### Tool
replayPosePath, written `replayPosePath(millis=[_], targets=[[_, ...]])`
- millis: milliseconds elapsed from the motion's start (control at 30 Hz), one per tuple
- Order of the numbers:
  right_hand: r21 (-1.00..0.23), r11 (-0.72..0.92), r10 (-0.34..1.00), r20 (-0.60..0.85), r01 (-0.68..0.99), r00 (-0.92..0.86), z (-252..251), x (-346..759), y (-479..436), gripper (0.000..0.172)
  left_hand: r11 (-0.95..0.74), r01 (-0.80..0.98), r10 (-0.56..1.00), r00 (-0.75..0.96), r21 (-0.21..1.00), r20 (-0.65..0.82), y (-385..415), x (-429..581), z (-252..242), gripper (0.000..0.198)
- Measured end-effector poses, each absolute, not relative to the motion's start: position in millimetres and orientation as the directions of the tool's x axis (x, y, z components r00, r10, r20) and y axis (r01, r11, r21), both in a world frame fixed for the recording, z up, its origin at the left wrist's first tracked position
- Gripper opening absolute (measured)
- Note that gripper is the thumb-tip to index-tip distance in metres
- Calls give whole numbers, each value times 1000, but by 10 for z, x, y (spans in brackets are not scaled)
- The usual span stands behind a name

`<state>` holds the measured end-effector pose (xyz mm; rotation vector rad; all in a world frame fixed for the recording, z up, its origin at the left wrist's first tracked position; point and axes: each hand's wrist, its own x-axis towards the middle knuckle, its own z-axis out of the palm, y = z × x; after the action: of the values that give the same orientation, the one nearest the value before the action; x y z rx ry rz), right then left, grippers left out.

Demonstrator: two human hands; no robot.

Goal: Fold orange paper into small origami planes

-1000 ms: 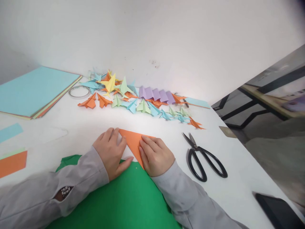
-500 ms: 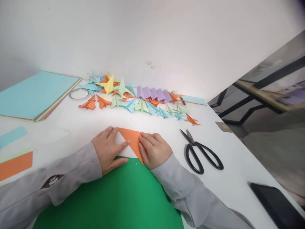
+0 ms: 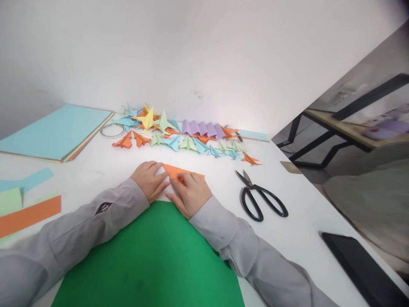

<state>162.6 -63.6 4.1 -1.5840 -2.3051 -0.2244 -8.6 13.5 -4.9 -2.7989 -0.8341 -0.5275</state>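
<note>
A piece of orange paper point(image 3: 174, 169), with a slanting edge, lies on the white table at the far end of a green sheet point(image 3: 153, 256). My left hand point(image 3: 149, 180) rests beside its left end, palm down with fingers stretched, the fingertips at the edge. On the paper lies my right hand point(image 3: 191, 192), fingers apart and bent, thumb pointing left towards the left fingers. Both hands cover much of the paper, so its full shape is hidden. To the right are scissors point(image 3: 252, 186) with black handles, blades parted.
Several folded paper planes point(image 3: 188, 143) line the wall, with a pleated purple paper point(image 3: 203, 129) among them. At left are a stack of coloured sheets point(image 3: 60, 132), a tape roll point(image 3: 112, 129) and an orange strip point(image 3: 35, 215). A black flat device point(image 3: 361, 264) lies at right.
My right hand has shifted left over the orange paper and its fingers have spread. Both hands are closer together, and less of the orange shows. The view has shifted slightly.
</note>
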Motion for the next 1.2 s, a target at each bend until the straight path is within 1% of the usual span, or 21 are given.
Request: replayPosePath(millis=[67,167,267,333,567,700,900,1000,1100,1200], targets=[[-44,323,902,316,945,-294,64,1568,-633,47,-799,595,532,766,-86,360,87,-56,-34,43],[-38,287,922,282,957,-265,91,1517,-622,44,-732,673,615,720,-107,322,-2,2,21,42],[-31,266,935,253,963,-250,108,1488,-625,39,-669,736,698,670,-103,254,-66,62,88,40],[-28,264,936,247,964,-249,114,1474,-643,38,-648,756,727,651,-95,220,-89,96,119,41],[-24,273,939,223,962,-261,100,1507,-818,35,-594,802,779,594,-67,203,-116,167,152,54],[-7,281,927,260,960,-269,81,1541,-923,32,-601,797,775,600,-62,197,-108,171,164,53],[-18,272,926,278,962,-257,58,1524,-927,36,-562,825,783,553,-59,286,-153,105,88,57],[-39,274,923,293,961,-251,49,1523,-912,37,-596,801,772,590,-54,236,-175,88,66,56],[-44,265,927,287,963,-242,45,1523,-913,37,-587,809,792,584,-44,177,-161,111,78,56],[-44,260,935,262,965,-240,46,1515,-920,39,-569,820,802,570,-63,176,-120,154,100,56]])
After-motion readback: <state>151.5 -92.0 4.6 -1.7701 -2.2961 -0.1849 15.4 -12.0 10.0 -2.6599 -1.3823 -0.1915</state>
